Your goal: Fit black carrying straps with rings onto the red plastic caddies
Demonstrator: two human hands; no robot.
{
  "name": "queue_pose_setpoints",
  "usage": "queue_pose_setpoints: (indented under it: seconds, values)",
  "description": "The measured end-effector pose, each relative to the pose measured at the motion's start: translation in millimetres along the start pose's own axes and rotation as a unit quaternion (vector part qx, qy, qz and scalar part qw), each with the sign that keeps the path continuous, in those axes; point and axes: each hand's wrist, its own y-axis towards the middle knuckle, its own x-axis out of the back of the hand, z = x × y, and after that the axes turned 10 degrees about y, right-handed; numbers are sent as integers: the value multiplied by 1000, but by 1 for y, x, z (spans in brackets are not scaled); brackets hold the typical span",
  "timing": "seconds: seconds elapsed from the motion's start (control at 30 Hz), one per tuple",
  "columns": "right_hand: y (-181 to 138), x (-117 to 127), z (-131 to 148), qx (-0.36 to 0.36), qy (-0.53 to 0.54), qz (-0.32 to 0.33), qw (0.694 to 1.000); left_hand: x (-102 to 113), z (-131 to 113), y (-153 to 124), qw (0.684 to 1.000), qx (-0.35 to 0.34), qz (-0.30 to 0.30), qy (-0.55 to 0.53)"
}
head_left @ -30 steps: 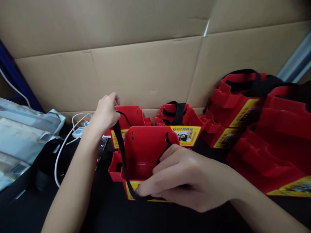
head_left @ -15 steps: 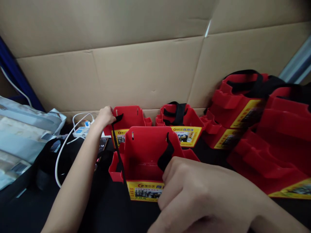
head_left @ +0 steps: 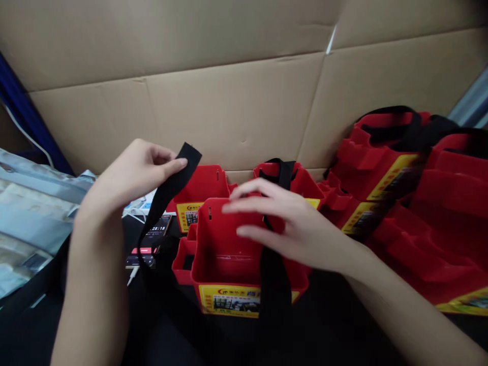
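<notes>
A red plastic holder (head_left: 224, 254) with a yellow label stands on the black table in front of me. A black strap (head_left: 168, 190) runs from under it up to the left. My left hand (head_left: 133, 170) pinches the strap's free end between thumb and fingers, raised above the holder's left side. My right hand (head_left: 282, 223) hovers over the holder's right back edge with fingers stretched out, resting on or just above the strap's other part, which hangs down the holder's front.
Two more red holders (head_left: 200, 185) (head_left: 293, 178) stand behind, against a cardboard wall (head_left: 236, 107). A pile of red holders (head_left: 412, 203) with black straps fills the right. A phone (head_left: 150, 241), white cables and a grey plastic bag (head_left: 26, 213) lie at left.
My left hand has lifted the strap end up and toward me. My right hand moved from the holder's front up over its rear right edge, fingers now spread. The strap now hangs over the front.
</notes>
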Motion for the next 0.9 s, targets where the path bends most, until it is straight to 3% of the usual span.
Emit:
queue_pose_setpoints:
  seconds: [0.07, 0.17, 0.37, 0.6, 0.7, 0.8, 0.9]
  values:
    - [0, -3, -20, -65, -110, -54, 990, 6, -12, -18, 997, -37, 34, 60]
    - [-3, -4, -36, -130, -174, -26, 976, -9, -28, -23, 975, -109, 103, 163]
    - [-6, 9, -15, -170, -222, 9, 960, -43, -43, -5, 952, -153, 162, 208]
    - [-7, 15, -11, -145, -121, 23, 982, -51, -48, -1, 957, -146, 121, 220]
    - [-6, 19, -24, -172, -6, 26, 985, -55, -50, 1, 962, -135, 101, 216]
    - [2, 22, -44, -210, 151, 43, 965, -55, -49, 3, 965, -138, 111, 193]
    - [15, 15, -60, -194, 191, 38, 961, -55, -49, 3, 968, -133, 110, 184]
